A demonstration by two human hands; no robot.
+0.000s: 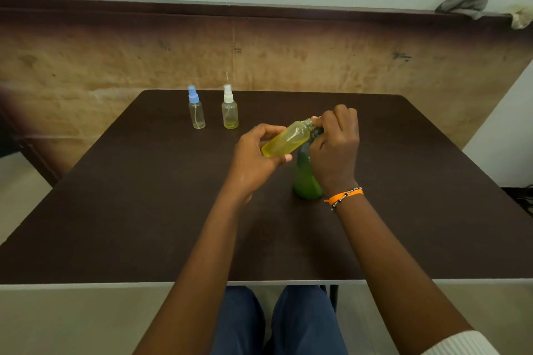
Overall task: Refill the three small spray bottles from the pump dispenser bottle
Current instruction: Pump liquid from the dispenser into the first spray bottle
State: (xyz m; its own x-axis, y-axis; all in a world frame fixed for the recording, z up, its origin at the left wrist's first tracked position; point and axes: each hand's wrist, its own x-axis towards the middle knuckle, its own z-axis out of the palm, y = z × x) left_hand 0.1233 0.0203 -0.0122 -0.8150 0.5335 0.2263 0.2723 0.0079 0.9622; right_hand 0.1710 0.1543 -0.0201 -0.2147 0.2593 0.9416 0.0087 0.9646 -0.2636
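My left hand grips the base of a small uncapped spray bottle filled with yellow liquid, tilted with its open neck up and to the right. My right hand sits curled over the top of the green pump dispenser bottle, its fingertips at the small bottle's neck; the pump head is hidden under the hand. A blue-capped spray bottle, nearly empty, stands at the table's far left. Beside it stands a white-capped spray bottle with a little yellow liquid at the bottom.
A dark brown table carries everything, its front edge close to my knees. A brown panel rises behind it, with grey cloths on the ledge at the upper right.
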